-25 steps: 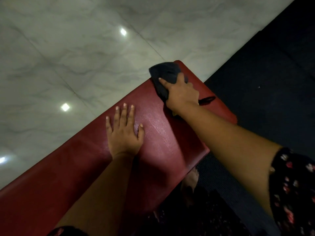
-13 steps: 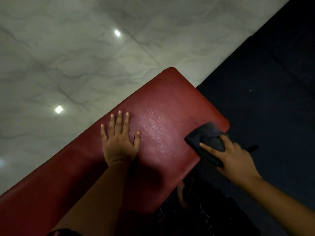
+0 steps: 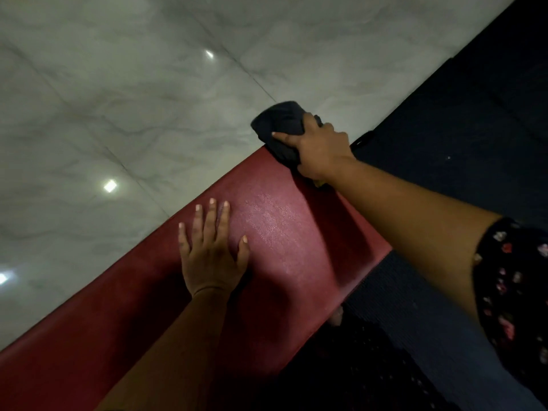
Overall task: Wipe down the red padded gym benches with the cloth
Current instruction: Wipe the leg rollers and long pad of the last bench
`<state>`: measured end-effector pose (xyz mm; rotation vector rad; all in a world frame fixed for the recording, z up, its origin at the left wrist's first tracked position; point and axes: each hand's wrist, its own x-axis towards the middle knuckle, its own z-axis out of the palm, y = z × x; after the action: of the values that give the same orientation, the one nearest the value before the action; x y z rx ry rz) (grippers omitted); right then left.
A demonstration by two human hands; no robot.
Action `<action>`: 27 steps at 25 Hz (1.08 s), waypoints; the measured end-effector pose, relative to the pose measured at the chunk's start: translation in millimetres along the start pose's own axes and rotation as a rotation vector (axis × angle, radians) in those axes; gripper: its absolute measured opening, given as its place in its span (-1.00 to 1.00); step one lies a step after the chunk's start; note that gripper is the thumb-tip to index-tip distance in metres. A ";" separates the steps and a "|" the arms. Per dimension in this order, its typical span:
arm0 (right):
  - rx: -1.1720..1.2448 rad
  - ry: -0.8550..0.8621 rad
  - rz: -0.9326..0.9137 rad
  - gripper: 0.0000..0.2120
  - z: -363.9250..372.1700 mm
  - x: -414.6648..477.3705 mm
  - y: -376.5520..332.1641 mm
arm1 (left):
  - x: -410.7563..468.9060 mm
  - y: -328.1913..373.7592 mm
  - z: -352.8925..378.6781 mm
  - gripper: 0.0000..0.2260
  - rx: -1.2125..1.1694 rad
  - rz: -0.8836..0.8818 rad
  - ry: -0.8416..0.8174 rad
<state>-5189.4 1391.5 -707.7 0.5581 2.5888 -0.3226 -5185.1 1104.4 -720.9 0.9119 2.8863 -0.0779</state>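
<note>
1. Cloth (image 3: 281, 126), dark and bunched, is held at the far end of the red bench (image 3: 296, 232). Part of it lies on the padding and part hangs past the edge.
2. It is gripped by the right hand (image 3: 320, 146): the thumb is laid across the fabric and the other fingers are curled round it.
3. The left hand (image 3: 213, 256) is laid flat on the padding with straight, slightly spread fingers, and nothing is held in it. It is placed nearer to the body than the right hand, well apart from the cloth.
4. Between the two hands a faint shine is seen on the red surface. Whether it is moisture cannot be told.
5. The step in hand is judged to be the wiping of the end part of the bench top.
6. For the next move, the cloth should be pressed down and drawn across the padding toward the left hand. That hand must be lifted if the patch under it is to be reached.
7. Beyond the left hand a pale marble floor (image 3: 118, 99) is seen, and beside the right hand a dark mat (image 3: 459, 129).
</note>
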 end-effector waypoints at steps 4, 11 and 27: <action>0.190 -0.046 0.185 -0.25 2.8 13.7 22.1 | 0.2 -1.9 1.2 -0.38 -0.007 0.008 0.018; 0.258 -0.081 0.280 -0.24 35.1 -69.9 56.5 | 0.0 -0.4 0.7 -0.38 0.001 0.016 0.020; 0.515 -0.172 0.660 -0.25 84.6 -222.4 12.5 | -21.6 -23.4 -32.8 -0.41 -0.274 0.161 -0.127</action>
<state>-4971.0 1302.8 -673.1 1.4371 1.9977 -0.7625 -5184.0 1075.7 -685.3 1.0382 2.6115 0.2570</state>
